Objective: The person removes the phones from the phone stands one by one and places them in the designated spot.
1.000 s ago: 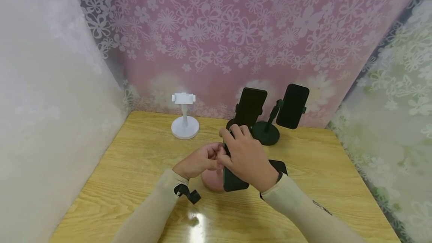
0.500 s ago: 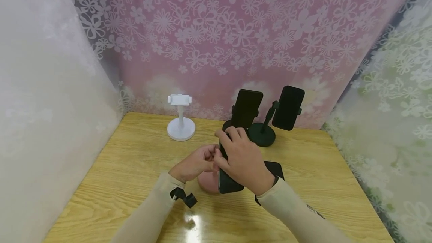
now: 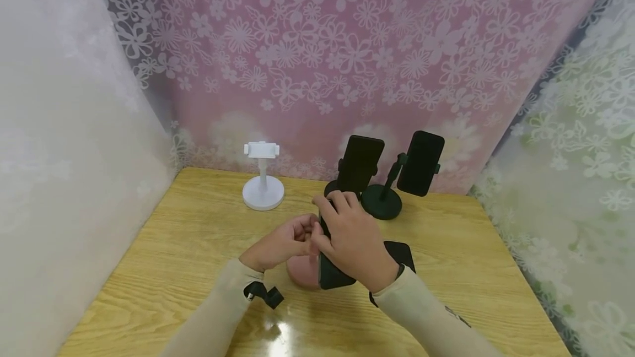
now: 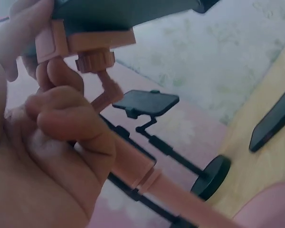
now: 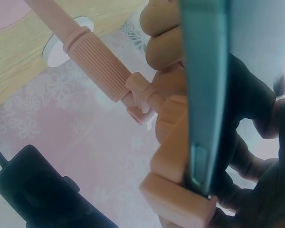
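Pink phone stand (image 3: 302,271): left hand (image 3: 278,244) pinches its clamp joint; right hand (image 3: 354,241) grips smartphone (image 3: 331,275) seated between the clamp arms. Best kept square while seating.

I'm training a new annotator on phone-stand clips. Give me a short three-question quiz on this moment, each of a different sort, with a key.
1. True or false: the white stand at the back left of the table has a phone clamped in it.
2. Multiple choice: the phone under the right hand sits at which stand? A) white B) pink C) black
3. Short answer: how many black stands at the back of the table carry a phone?

Key:
1. False; its clamp is bare.
2. B; the pink stand, whose clamp the left hand works at with its fingers.
3. Two: one behind the hands, one to its right.
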The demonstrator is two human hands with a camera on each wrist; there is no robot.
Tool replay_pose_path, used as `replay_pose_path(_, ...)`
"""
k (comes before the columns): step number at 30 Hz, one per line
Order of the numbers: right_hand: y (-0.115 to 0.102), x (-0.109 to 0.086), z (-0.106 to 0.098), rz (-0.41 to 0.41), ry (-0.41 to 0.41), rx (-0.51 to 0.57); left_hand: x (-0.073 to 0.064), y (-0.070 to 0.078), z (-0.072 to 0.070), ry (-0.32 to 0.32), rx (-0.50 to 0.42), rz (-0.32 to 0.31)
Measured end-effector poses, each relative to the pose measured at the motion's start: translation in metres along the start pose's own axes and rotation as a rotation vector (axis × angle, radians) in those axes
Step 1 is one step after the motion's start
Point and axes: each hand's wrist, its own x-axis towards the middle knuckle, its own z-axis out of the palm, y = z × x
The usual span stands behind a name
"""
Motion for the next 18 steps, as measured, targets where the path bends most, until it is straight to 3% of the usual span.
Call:
replay_pose_path(6, 0.0, 0.0, 0.0, -0.002, -0.01, -0.005, 0.0, 0.013, -0.005, -0.033, 0.152, 0.047)
replay_pose_path(12, 0.0, 0.001, -0.001, -0.006, -0.024, -0.015, -0.003, 0.028, -0.006, 0.004, 0.394, 0.117)
replay_pose_path(18, 0.001, 0.0, -0.004, 0.021, -0.052, -0.001, -0.004, 0.034, -0.007, -0.016, 0.469, 0.179)
